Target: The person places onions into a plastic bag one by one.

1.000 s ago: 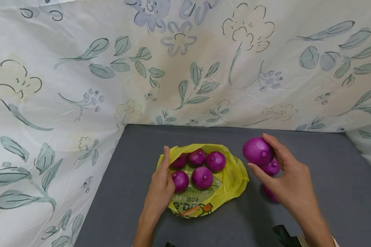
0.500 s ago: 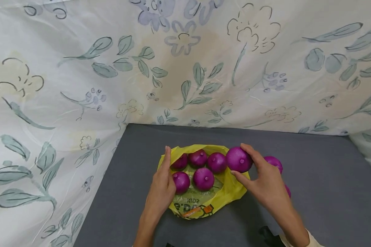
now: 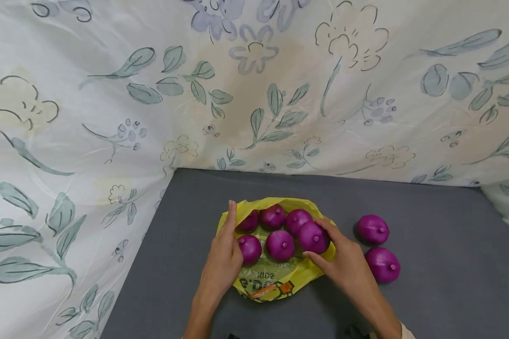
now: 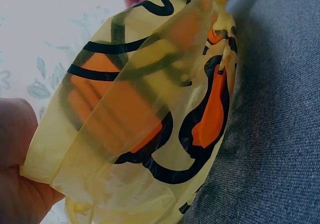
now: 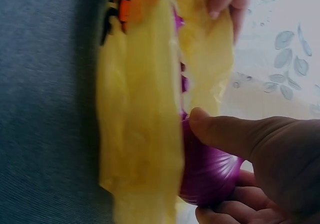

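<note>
A yellow plastic bag (image 3: 311,274) with dark and orange print lies open on the dark cloth. Several purple onions (image 3: 280,245) sit inside it. My left hand (image 3: 221,258) holds the bag's left edge, its thumb pointing up along the rim; the left wrist view shows the bag's edge (image 4: 45,169) against that hand. At the right side of the opening, my right hand (image 3: 347,258) grips another onion (image 3: 313,238) between thumb and fingers. In the right wrist view this onion (image 5: 212,169) is partly hidden behind the yellow bag wall (image 5: 145,108).
Two more onions, a rear one (image 3: 373,230) and a front one (image 3: 382,265), lie on the dark cloth (image 3: 449,254) right of the bag. A floral-printed white sheet (image 3: 237,108) rises behind and on the left.
My right hand has carried its onion leftward from above the two loose onions into the bag's opening, leaving those two in full view. The left hand has stayed at the bag's edge.
</note>
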`<action>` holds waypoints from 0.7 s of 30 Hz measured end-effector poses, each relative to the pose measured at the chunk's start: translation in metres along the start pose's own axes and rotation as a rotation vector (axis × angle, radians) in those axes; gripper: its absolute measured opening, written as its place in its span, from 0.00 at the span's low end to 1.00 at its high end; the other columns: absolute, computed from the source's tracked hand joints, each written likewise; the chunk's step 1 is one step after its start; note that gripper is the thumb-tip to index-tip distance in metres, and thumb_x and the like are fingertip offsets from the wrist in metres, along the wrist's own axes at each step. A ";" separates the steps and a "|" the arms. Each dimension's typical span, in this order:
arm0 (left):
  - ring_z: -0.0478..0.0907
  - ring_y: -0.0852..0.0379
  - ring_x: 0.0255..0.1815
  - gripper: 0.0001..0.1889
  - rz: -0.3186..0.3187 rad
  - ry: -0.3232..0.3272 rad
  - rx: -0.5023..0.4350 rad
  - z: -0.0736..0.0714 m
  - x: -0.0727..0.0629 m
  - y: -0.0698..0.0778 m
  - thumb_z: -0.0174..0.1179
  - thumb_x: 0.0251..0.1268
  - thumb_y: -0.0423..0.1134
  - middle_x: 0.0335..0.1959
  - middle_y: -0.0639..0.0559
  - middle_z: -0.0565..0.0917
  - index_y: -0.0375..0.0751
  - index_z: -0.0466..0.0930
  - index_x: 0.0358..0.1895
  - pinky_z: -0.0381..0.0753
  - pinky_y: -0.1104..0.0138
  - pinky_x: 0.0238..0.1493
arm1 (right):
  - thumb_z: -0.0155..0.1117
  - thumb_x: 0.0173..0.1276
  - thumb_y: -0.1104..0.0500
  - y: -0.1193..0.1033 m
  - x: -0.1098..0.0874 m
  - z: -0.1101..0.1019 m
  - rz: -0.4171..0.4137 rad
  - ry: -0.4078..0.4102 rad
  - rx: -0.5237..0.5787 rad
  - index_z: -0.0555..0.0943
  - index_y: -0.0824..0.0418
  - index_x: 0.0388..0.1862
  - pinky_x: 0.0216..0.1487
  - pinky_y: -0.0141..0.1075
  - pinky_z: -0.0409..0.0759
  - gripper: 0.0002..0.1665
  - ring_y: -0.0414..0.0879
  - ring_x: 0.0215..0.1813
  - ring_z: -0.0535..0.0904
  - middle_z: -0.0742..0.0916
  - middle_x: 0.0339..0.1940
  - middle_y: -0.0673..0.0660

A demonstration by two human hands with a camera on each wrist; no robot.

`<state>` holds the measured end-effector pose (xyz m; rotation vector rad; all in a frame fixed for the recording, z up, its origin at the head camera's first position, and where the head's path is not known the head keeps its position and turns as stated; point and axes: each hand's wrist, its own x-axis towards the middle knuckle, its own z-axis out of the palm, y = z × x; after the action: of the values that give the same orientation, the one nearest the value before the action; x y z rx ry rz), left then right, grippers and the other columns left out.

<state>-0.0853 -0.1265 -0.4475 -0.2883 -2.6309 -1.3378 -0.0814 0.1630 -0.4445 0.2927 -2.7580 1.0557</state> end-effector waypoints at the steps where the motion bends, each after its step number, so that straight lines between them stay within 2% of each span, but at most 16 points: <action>1: 0.51 0.66 0.18 0.42 0.002 0.001 0.001 0.000 0.000 0.000 0.45 0.81 0.25 0.87 0.64 0.51 0.61 0.39 0.88 0.61 0.70 0.21 | 0.88 0.56 0.54 0.001 -0.001 0.002 0.007 0.001 -0.002 0.76 0.57 0.75 0.52 0.54 0.86 0.48 0.55 0.52 0.89 0.88 0.62 0.64; 5: 0.51 0.67 0.19 0.43 0.004 0.008 -0.002 -0.001 0.000 0.000 0.45 0.80 0.24 0.87 0.62 0.53 0.61 0.39 0.88 0.62 0.70 0.22 | 0.88 0.56 0.52 0.002 -0.003 0.010 0.029 0.008 -0.018 0.76 0.56 0.75 0.53 0.55 0.86 0.49 0.57 0.54 0.88 0.88 0.61 0.64; 15: 0.50 0.67 0.18 0.43 0.002 -0.002 -0.024 -0.002 -0.002 -0.002 0.43 0.81 0.24 0.87 0.65 0.48 0.62 0.39 0.88 0.59 0.72 0.21 | 0.87 0.57 0.52 -0.002 -0.004 0.028 0.015 -0.006 -0.050 0.75 0.59 0.76 0.47 0.53 0.86 0.49 0.56 0.47 0.89 0.90 0.55 0.66; 21: 0.49 0.67 0.15 0.44 0.005 -0.001 -0.029 -0.001 -0.002 -0.003 0.44 0.80 0.23 0.87 0.66 0.49 0.62 0.38 0.88 0.59 0.72 0.19 | 0.87 0.56 0.53 -0.004 -0.002 0.036 0.014 -0.034 -0.055 0.74 0.62 0.76 0.48 0.53 0.87 0.50 0.57 0.49 0.89 0.90 0.53 0.65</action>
<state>-0.0843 -0.1292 -0.4493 -0.3000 -2.6122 -1.3750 -0.0817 0.1359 -0.4686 0.2862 -2.8184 0.9847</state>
